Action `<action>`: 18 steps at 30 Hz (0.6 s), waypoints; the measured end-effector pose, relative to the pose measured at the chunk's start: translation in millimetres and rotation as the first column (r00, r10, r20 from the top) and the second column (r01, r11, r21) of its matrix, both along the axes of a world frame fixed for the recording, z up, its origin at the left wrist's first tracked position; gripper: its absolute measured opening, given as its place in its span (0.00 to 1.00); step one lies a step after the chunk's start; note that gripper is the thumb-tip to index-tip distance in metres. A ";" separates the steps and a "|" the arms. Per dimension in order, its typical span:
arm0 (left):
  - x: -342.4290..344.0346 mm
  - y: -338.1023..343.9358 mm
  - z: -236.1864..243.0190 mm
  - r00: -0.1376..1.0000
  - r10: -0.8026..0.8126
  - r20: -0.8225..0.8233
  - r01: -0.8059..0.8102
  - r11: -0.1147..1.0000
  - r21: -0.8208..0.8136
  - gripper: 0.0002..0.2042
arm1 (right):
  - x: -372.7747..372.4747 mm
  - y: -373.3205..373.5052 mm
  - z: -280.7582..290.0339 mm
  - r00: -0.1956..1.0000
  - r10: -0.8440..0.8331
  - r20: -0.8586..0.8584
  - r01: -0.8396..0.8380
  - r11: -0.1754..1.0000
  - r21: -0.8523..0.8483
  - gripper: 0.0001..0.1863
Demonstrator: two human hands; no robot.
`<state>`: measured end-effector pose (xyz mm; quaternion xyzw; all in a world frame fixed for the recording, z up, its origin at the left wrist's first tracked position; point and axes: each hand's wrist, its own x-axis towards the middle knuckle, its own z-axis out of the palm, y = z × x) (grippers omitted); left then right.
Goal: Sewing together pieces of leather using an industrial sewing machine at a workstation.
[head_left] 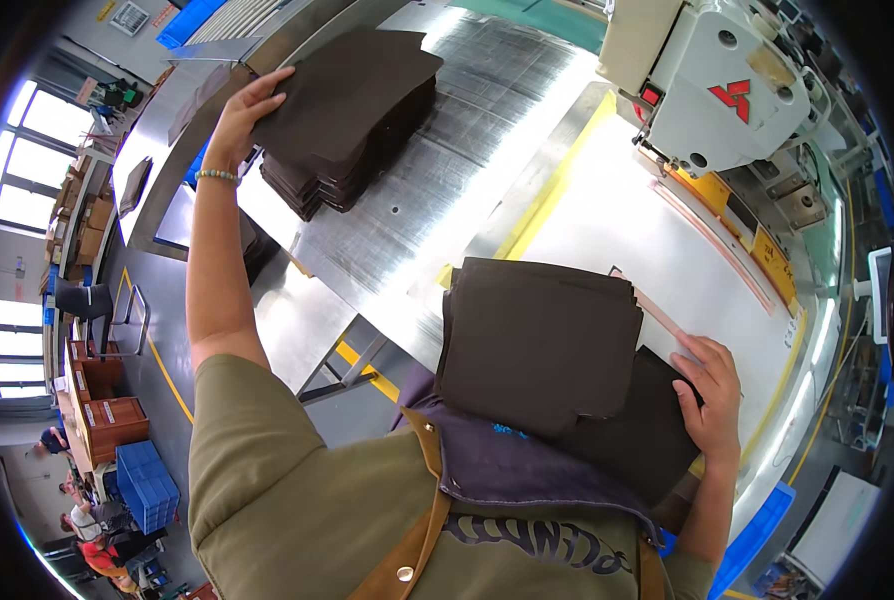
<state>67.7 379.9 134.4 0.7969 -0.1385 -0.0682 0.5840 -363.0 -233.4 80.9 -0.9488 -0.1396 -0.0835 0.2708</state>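
At the upper left, my left hand [247, 120] grips the edge of a dark brown sheet [352, 75] on a tall stack of cut sheets [327, 180] on the metal tabletop [397, 270]. Nearer me, a second dark stack [537, 335] lies at the edge of a white board [587, 225], with more dark sheets [657, 420] showing at its lower right. My right hand [707, 390] is beside them, fingers apart and curved, its fingertips at the end of a thin pink strip [647, 305].
A white machine head [717, 90] overhangs the board at upper right, above yellow bars [772, 260]. A monitor [877, 295] stands at far right. At left are a chair [87, 305], blue crates [147, 485] and several other people [87, 525].
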 end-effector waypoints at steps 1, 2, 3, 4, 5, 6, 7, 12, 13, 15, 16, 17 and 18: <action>1.4 6.1 -9.3 0.997 -0.008 -0.074 0.007 1.000 -0.007 0.22 | -0.1 0.2 -0.4 1.000 -0.003 -0.002 0.003 1.000 -0.001 0.15; 0.4 11.6 -21.5 0.996 0.007 -0.088 -0.006 1.000 0.008 0.23 | 0.0 0.9 -0.7 1.000 -0.005 -0.003 0.005 1.000 -0.001 0.15; -2.0 15.4 -28.3 0.996 0.007 -0.088 -0.007 1.000 0.006 0.23 | 0.2 1.4 -0.7 1.000 -0.005 -0.004 0.005 1.000 -0.003 0.15; -3.7 19.5 -34.0 0.996 0.012 -0.090 -0.014 1.000 -0.024 0.23 | 0.5 2.0 -0.6 1.000 -0.010 -0.006 0.009 1.000 -0.006 0.15; -4.9 24.1 -38.1 0.996 0.017 -0.091 -0.022 0.998 -0.054 0.23 | 0.9 2.6 -0.6 1.000 -0.014 -0.009 0.014 1.000 -0.010 0.15; -7.2 24.1 -39.7 0.998 0.022 -0.058 -0.026 0.998 -0.066 0.23 | 0.8 2.5 -0.6 1.000 -0.013 -0.010 0.013 1.000 -0.013 0.15; -6.9 25.0 -41.6 0.998 0.023 -0.060 -0.027 0.997 -0.069 0.23 | 0.8 2.4 -1.0 1.000 -0.014 -0.014 0.014 1.000 -0.007 0.15; -7.1 21.3 -43.2 0.997 0.021 -0.075 -0.025 0.999 -0.046 0.24 | 0.2 2.7 -2.2 1.000 -0.025 -0.016 0.025 1.000 -0.003 0.15; -8.7 18.2 -43.8 0.997 0.013 -0.076 -0.017 0.999 -0.045 0.24 | 0.1 3.0 -2.8 1.000 -0.031 -0.002 0.031 1.000 -0.003 0.14; -12.6 14.8 -46.3 0.998 0.055 0.013 -0.055 0.998 0.039 0.23 | 0.1 3.1 -3.2 0.999 -0.043 0.007 0.043 0.999 0.000 0.15; -10.1 15.9 -45.5 0.999 0.047 0.009 -0.047 0.998 0.041 0.23 | 1.5 2.7 -2.6 0.999 -0.033 0.011 0.033 0.999 -0.002 0.15; -7.9 18.3 -41.7 0.999 0.036 0.014 -0.037 0.995 0.087 0.23 | 3.0 2.6 -2.6 1.000 -0.022 0.014 0.022 1.000 -0.005 0.15; -7.9 16.8 -40.3 1.000 0.023 0.014 -0.024 0.991 0.133 0.23 | 2.5 1.9 -3.4 0.999 -0.032 0.005 0.032 0.999 -0.003 0.15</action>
